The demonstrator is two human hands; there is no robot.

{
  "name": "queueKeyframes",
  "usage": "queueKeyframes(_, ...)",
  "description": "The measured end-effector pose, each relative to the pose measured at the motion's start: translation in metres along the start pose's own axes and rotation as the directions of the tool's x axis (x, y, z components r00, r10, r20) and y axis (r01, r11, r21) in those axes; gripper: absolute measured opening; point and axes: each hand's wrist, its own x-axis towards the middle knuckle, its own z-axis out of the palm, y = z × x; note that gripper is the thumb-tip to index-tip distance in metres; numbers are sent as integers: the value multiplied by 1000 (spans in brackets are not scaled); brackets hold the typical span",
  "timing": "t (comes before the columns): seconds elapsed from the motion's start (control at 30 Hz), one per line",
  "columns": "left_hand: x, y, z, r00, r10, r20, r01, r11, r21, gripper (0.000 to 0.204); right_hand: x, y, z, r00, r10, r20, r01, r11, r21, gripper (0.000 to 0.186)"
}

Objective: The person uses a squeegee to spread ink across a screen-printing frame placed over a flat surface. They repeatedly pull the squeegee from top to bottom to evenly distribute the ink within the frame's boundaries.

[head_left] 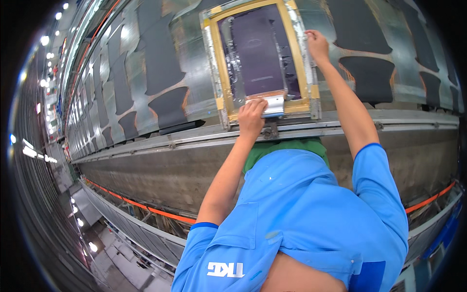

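A screen-printing frame (306, 91) with yellow-taped edges lies on the long table ahead of me. Its dark purple mesh (255, 53) has wet-looking streaks along the left side. At the near end of the mesh, my left hand (252, 118) is closed around a squeegee (274, 105) with a silvery body and a blue lower edge. The squeegee lies across the near part of the frame. Farther up, my right hand (317, 47) has its fingers curled and pinched at the frame's right outer edge. Its fingertips are small here, and their exact hold is partly hidden.
Dark grey cut fabric pieces (362, 29) lie in rows on the shiny table (192, 46) to both sides. A metal rail (194, 137) runs along its near edge, close to my body. Behind me is a barrier with an orange strip (160, 209).
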Motion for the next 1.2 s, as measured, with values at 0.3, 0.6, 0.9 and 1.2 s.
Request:
queueKeyframes(0.3,-12,-77,-72,989,-140,-55,134,986,-101,54,-68,-110,85,999,-36,-14,36,999,-2,24)
queueKeyframes(0.6,-87,-301,-175,974,81,212,-66,995,-78,59,-179,-201,265,992,-118,-52,125,981,151,22)
queueKeyframes(0.9,-139,-377,-220,987,-156,31,159,982,-105,57,-208,-233,321,999,17,37,-21,995,98,22)
queueKeyframes(1.2,-165,-384,-196,992,25,124,-26,1000,10,64,-205,-217,345,1000,13,-15,-13,1000,10,24)
